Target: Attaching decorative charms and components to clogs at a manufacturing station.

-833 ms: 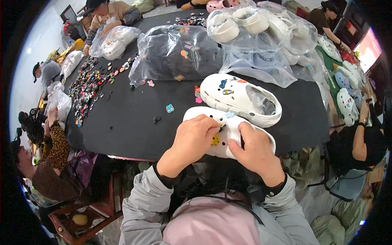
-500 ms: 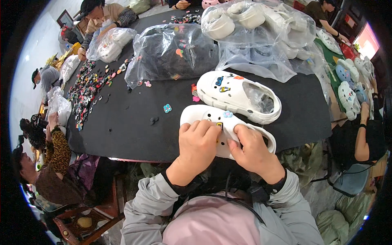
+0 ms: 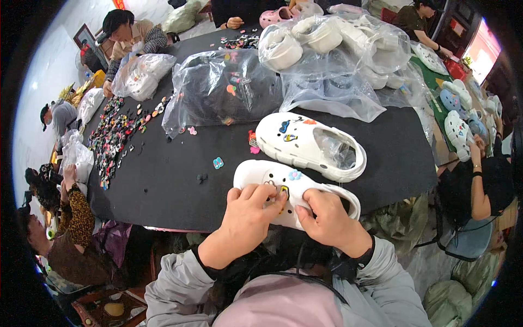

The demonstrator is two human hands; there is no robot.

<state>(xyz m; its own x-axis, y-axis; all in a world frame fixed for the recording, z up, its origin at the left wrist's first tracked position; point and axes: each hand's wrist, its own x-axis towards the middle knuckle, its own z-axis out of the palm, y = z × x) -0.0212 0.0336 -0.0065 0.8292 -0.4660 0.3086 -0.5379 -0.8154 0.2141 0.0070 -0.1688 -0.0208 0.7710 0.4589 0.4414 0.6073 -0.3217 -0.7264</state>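
A white clog (image 3: 250, 170) lies in front of me, toe to the left, with a blue flower charm (image 3: 295, 175) on its upper. My left hand (image 3: 242, 215) is closed over the toe side, thumb and index finger at a yellow-and-black charm (image 3: 285, 191) on the upper. Those fingers partly cover it. My right hand (image 3: 332, 218) grips the clog by the side of its foot opening, thumb on the outside and the other fingers mostly hidden inside. Just beyond lies the matching white clog (image 3: 272, 133), bearing several charms, with clear plastic stuffed in it.
Loose charms form a pile (image 3: 111, 136) at the left of the black table (image 3: 180, 191). A blue charm (image 3: 218, 163) and a red one (image 3: 253, 138) lie nearer. Bagged white clogs (image 3: 321, 35) and a clear bag (image 3: 218, 90) stand behind. Other people work around the table.
My left hand has shifted down and left a little on the clog, showing more of the yellow-and-black charm. My right hand keeps its grip. The whole view has tilted slightly.
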